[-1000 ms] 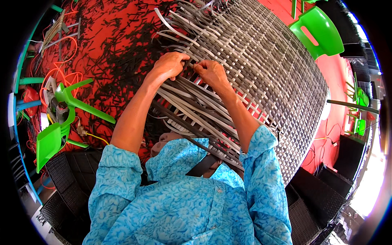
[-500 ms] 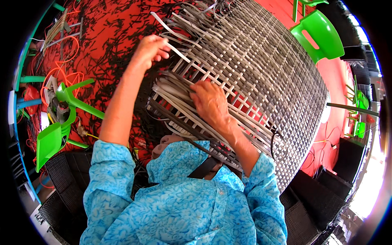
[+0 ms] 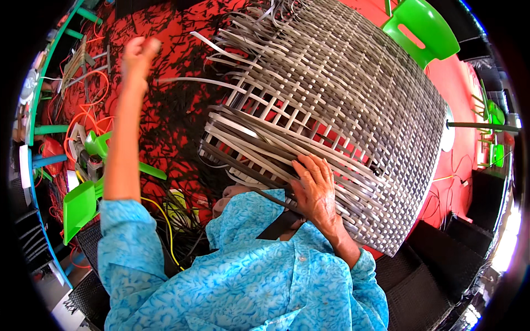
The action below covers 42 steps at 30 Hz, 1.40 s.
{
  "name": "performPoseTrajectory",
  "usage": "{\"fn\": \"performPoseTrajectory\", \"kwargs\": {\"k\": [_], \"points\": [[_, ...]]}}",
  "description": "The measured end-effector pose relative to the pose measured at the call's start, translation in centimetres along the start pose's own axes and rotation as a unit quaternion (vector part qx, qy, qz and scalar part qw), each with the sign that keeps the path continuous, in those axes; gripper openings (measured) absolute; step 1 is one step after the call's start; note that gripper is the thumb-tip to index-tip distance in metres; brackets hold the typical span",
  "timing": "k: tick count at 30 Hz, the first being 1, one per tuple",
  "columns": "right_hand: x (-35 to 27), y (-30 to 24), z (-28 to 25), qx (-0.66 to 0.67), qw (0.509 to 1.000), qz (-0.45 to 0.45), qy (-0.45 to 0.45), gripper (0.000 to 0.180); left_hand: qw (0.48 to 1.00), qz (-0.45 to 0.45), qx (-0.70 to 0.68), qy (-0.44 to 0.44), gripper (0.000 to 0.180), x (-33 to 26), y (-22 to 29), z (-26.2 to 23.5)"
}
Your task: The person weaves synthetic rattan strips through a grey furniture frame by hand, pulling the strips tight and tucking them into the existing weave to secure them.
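Note:
A large woven panel [image 3: 353, 77] of grey and brown plastic strips spreads before me, with an open lattice along its near left part. Across that lattice lies a bundle of loose flat strips [image 3: 259, 138]. My right hand [image 3: 316, 185] rests on the bundle's near side, fingers stretched out flat over the strips. Out to the left, my left hand [image 3: 139, 59] is raised over the floor and blurred by motion; whether it grips anything is unclear. A pale strip [image 3: 201, 81] runs from the lattice's edge out toward my left wrist.
Dark strip scraps [image 3: 182, 33] litter the red floor. A green chair [image 3: 422, 30] stands beyond the panel at right; another green plastic seat [image 3: 80, 209] is at left, near orange hoses [image 3: 102, 83]. Dark woven pieces [image 3: 419, 276] lie at lower right.
My left hand has swung outward to the left and away from the panel, and the pale strip at the edge now stretches leftward. My right hand has slid nearer me and rightward along the bundle.

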State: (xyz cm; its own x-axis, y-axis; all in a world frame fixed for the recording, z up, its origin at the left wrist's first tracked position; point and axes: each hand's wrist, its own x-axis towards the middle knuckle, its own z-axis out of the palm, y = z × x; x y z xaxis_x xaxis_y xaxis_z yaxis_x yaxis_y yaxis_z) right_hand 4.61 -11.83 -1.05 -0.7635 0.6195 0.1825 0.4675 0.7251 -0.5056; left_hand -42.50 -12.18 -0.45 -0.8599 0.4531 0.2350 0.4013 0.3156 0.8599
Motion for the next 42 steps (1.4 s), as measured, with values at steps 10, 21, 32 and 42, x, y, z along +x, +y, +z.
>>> {"fn": "performPoseTrajectory", "kwargs": {"k": [10, 21, 32, 42], "points": [[-5.2, 6.5, -5.5, -0.040, 0.975, 0.160, 0.152, 0.024, 0.892, 0.197, 0.143, -0.380, 0.023, -9.9, -1.7, 6.3], [-7.9, 13.7, -6.8, -0.034, 0.936, 0.304, 0.172, 0.025, 0.836, 0.236, 0.051, -0.493, 0.013, -17.6, 13.9, 9.2], [-7.8, 15.3, -6.6, 0.146, 0.901, 0.320, 0.254, 0.017, 0.698, 0.405, -0.040, -0.589, 0.022, -34.4, 18.9, 24.9], [-8.3, 15.5, -7.8, 0.137, 0.911, 0.299, 0.248, 0.019, 0.806, 0.315, -0.075, -0.495, 0.011, -35.4, 19.6, 26.4]]}}
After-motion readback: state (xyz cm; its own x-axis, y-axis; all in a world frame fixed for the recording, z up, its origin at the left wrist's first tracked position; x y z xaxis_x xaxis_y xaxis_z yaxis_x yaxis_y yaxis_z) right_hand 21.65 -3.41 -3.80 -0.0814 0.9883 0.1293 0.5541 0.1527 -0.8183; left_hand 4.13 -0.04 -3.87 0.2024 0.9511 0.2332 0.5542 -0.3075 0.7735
